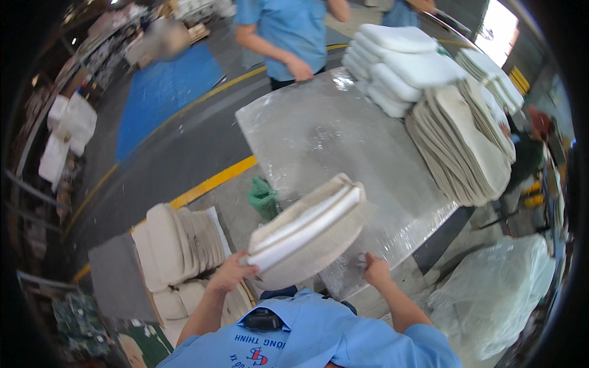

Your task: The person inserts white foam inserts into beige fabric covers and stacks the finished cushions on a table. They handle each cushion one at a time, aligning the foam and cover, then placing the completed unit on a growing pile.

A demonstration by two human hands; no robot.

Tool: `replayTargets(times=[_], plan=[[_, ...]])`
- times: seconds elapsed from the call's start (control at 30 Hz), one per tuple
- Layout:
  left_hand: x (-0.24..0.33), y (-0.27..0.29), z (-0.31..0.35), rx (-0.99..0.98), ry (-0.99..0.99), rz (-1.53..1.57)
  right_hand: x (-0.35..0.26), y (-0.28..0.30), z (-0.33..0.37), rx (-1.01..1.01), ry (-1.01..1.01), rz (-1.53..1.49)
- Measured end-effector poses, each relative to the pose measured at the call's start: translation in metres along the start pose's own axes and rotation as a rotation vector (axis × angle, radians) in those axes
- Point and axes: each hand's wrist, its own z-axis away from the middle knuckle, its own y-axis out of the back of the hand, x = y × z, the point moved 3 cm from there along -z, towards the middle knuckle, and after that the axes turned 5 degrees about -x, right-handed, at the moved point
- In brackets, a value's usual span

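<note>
Left hand (232, 274) clamped on near-left end of beige cushion (319, 248) — white filling (276, 250) showing, held over near part of plastic-wrapped table (319, 141); end grip probably steadies it. Right hand (377, 271) at table's near edge, fingers curled (contents: cannot tell). Beige covers (455, 147) stacked right — likely for reach.

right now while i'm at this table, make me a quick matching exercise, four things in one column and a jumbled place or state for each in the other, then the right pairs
Things
1. left hand
2. stack of white pads
3. green bundle
4. blue mat

Places and states
A. close by the left edge of the table
B. flat on the floor
C. holding a beige-and-white pad
D. beside a beige stack

Pairs: 1-C, 2-D, 3-A, 4-B
</note>
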Motion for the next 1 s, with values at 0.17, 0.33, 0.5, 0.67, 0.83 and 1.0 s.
replayTargets(times=[0.17, 0.33, 0.5, 0.67, 0.83, 1.0], plan=[[-0.029, 0.014, -0.038, -0.167, -0.008, -0.030, 0.021, 0.069, -0.032, 0.336, -0.510, -0.494], [-0.026, 0.045, -0.085, -0.392, -0.120, -0.094, -0.188, 0.144, -0.154, 0.212, 0.247, -0.540], [-0.047, 0.042, -0.100, -0.448, -0.233, -0.173, -0.384, 0.044, -0.272, -0.353, 0.507, 0.001], [-0.043, 0.041, -0.101, -0.646, -0.091, -0.264, -0.384, -0.120, -0.371, -0.755, 0.490, 0.764], [-0.041, 0.057, -0.092, -0.542, -0.289, -0.138, -0.299, -0.189, -0.376, -0.912, 0.351, 1.250], [-0.043, 0.061, -0.096, -0.503, -0.279, -0.288, -0.296, -0.191, -0.352, -0.784, 0.229, 0.812]])
